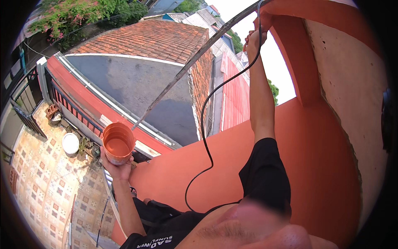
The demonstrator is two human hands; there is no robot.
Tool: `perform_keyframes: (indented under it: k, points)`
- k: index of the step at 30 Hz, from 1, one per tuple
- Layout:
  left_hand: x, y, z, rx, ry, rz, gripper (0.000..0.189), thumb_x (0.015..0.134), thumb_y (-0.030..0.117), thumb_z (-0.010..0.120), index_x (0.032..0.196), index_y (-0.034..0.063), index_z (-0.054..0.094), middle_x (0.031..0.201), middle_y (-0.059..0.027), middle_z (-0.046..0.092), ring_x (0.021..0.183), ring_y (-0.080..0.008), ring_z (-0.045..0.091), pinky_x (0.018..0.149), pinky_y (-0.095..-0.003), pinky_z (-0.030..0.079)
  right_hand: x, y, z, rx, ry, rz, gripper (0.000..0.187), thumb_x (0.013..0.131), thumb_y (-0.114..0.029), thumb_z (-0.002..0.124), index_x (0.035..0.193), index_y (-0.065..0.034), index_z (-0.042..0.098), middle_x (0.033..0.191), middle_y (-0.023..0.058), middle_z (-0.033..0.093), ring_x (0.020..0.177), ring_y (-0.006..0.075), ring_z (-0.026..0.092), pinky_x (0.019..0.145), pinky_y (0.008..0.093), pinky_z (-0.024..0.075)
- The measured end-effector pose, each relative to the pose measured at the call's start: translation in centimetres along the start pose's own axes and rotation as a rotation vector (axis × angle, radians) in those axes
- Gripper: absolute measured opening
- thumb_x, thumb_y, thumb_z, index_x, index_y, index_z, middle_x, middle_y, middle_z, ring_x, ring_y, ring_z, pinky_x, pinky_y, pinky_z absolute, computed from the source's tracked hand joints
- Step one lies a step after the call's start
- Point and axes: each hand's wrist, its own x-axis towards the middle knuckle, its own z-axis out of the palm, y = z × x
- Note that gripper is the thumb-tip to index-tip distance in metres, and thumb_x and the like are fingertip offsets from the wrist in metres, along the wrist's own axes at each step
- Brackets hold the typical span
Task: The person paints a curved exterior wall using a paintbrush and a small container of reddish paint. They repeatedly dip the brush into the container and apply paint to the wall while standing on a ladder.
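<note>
My left hand (119, 168) holds a small plastic bucket (133, 137) from beneath and the side, with orange-red paint (117, 146) in it. My right hand (256, 39) is raised at the top, closed around a paint-coated tool, probably a paintbrush (263, 21); an orange handle end shows below the fist. The brush is against or close to the orange-red painted beam (292, 9); contact cannot be told. A black cable (202, 124) passes in front of the right wrist and hangs down to my body.
A wooden pole (183, 70) slants across the view. Orange-red wall (192, 162) lies before me, with an unpainted wall (348, 68) at right. Far below are a tiled floor (46, 186), a white bucket (70, 143), plants and a black metal railing (74, 105). Tiled roofs (149, 37) stand beyond.
</note>
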Motion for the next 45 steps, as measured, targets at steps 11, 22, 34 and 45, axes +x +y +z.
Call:
perform_keyframes:
  k: [11,22,34,45]
  points:
    - [0.6,-1.2,-0.3,-0.007,-0.027,-0.062,0.06,0.096,0.063,0.051,0.13,0.0146,0.054,0.114,-0.0108,0.065,0.076,-0.026,0.068,0.051,-0.039,0.056,1.1,-2.9,-0.8,-0.137,0.039,-0.644,0.027,0.103,-0.026,0.045,0.102,0.0004,0.05,0.065,0.009,0.056,0.06,0.021,0.056,0.062,0.0409,0.0431]
    - [1.0,-1.3,0.0,0.024,-0.001,-0.039,0.063,0.095,0.066,0.05,0.129,0.0138,0.055,0.11,-0.0113,0.067,0.071,-0.0269,0.068,0.05,-0.0391,0.056,-3.0,-2.9,-3.2,-0.465,0.135,-0.871,0.033,0.105,-0.03,0.051,0.1,0.0019,0.055,0.071,0.0135,0.062,0.062,0.0269,0.062,0.057,0.0398,0.0466]
    - [1.9,-0.9,-1.5,-0.004,0.05,-0.003,0.06,0.097,0.062,0.049,0.133,0.0141,0.051,0.11,-0.0123,0.065,0.065,-0.0268,0.065,0.048,-0.0378,0.053,-4.2,-8.4,-9.7,-0.78,0.145,-1.021,0.04,0.103,-0.033,0.06,0.111,0.0062,0.059,0.077,0.0124,0.064,0.064,0.0258,0.061,0.063,0.0401,0.047]
    - [2.8,-1.4,-2.4,-0.022,0.04,-0.027,0.06,0.099,0.059,0.048,0.136,0.0117,0.049,0.117,-0.0138,0.063,0.074,-0.0271,0.065,0.052,-0.037,0.053,-6.4,-11.5,-12.0,-1.022,0.12,-0.927,0.048,0.103,-0.039,0.055,0.122,0.0052,0.057,0.103,0.0239,0.068,0.096,0.0386,0.068,0.08,0.0439,0.0519]
